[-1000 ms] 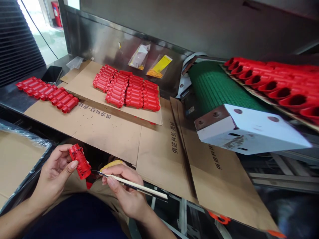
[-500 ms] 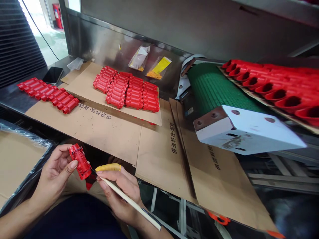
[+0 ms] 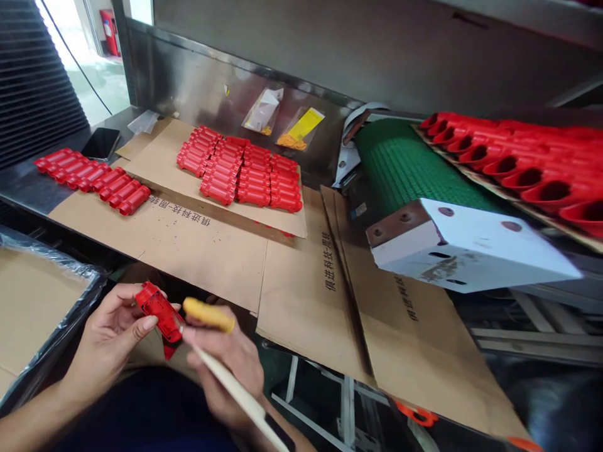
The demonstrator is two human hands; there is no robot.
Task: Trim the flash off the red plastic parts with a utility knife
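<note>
My left hand [image 3: 110, 339] grips a red plastic tube-shaped part [image 3: 160, 312] between thumb and fingers, tilted with its dark-outlined face up. In my right hand [image 3: 233, 361] is a slim pale stick-shaped tool [image 3: 238, 392], held like a pen; its rear end is dark. A yellow finger cot [image 3: 207, 313] covers one of that hand's fingers. The tool's working end is hidden by blur and fingers, at the lower right end of the red part. Whether it touches the part I cannot tell.
Rows of red parts [image 3: 235, 169] lie on cardboard, with another row [image 3: 92, 179] at the left beside a phone [image 3: 100, 144]. A green conveyor belt [image 3: 409, 166] carries more red parts. Small bags [image 3: 301, 129] lean at the back. A plastic-lined box [image 3: 42, 295] stands left.
My right hand has come closer to the red part with the tool, blurred by motion. My left hand has tilted the part and shifted it slightly right and down.
</note>
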